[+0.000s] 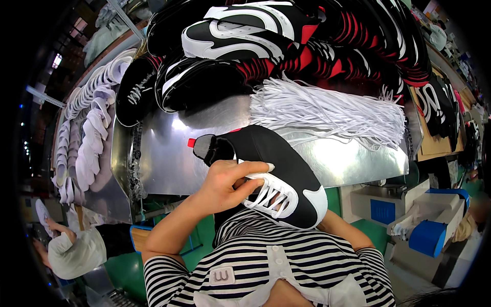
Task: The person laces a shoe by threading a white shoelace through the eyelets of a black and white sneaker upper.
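Note:
A black-and-white shoe upper (276, 148) is held in front of my chest, its heel with a red pull tab (191, 143) at the upper left and its white-edged toe at the lower right. White lacing (273, 197) zigzags through its eyelets. My left hand (227, 184) is closed in a pinch at the top end of the lacing, thumb and finger on the white shoelace. Behind the toe end, my right hand (322, 221) reaches under the upper. Its fingers are hidden there, so their grip does not show.
A bundle of loose white laces (332, 110) lies on the shiny metal table (174, 163). Black, white and red uppers (245, 33) are piled at the back. White curved pieces (87, 148) line the left side. Blue-and-grey equipment (427, 238) stands right; another person (76, 250) is at lower left.

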Available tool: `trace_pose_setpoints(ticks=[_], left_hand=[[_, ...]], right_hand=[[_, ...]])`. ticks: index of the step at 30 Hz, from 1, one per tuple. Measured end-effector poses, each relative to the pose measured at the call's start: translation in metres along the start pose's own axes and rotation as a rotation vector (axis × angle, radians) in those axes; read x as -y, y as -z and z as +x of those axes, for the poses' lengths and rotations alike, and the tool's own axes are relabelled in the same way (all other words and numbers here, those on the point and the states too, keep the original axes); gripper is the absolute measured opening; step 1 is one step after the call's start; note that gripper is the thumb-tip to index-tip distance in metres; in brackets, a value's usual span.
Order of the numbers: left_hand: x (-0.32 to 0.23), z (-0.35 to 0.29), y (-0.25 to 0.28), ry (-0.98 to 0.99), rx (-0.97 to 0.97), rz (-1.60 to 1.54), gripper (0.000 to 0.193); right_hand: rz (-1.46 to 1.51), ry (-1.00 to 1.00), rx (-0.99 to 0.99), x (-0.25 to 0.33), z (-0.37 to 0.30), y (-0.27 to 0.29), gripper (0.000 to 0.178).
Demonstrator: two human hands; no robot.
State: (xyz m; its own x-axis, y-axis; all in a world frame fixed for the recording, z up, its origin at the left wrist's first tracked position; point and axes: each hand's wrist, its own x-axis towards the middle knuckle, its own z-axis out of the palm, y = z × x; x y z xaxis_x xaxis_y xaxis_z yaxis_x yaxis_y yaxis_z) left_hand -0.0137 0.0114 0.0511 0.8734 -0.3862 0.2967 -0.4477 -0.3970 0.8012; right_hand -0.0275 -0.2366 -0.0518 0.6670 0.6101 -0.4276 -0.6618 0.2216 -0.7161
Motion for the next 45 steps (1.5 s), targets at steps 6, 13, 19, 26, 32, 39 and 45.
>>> trace_pose_setpoints(ticks=[6,13,19,26,32,39,45], left_hand=[[0.001,-0.001,-0.007,0.03,0.006,-0.057,0.028],[0.0,-0.005,-0.014,0.197,0.028,-0.137,0.027],[0.005,-0.007,-0.02,0.209,-0.017,-0.156,0.025],[0.016,-0.008,-0.027,0.31,-0.052,-0.206,0.027],[0.006,0.0,-0.019,0.379,0.091,-0.177,0.027],[0.006,-0.004,-0.025,0.407,0.09,-0.205,0.027],[0.017,-0.005,-0.033,0.417,0.072,-0.262,0.029]], right_hand=[[-0.193,0.056,-0.042,-0.008,-0.009,-0.004,0.041],[-0.021,0.046,-0.044,-0.005,-0.012,-0.007,0.041],[0.112,0.038,-0.052,-0.004,-0.011,-0.008,0.041],[0.234,0.044,-0.06,-0.002,-0.004,-0.013,0.04],[0.29,0.051,-0.057,-0.005,0.002,-0.019,0.04],[0.299,0.05,-0.063,-0.003,0.001,-0.022,0.04],[0.299,0.051,-0.063,-0.005,-0.002,-0.022,0.04]])
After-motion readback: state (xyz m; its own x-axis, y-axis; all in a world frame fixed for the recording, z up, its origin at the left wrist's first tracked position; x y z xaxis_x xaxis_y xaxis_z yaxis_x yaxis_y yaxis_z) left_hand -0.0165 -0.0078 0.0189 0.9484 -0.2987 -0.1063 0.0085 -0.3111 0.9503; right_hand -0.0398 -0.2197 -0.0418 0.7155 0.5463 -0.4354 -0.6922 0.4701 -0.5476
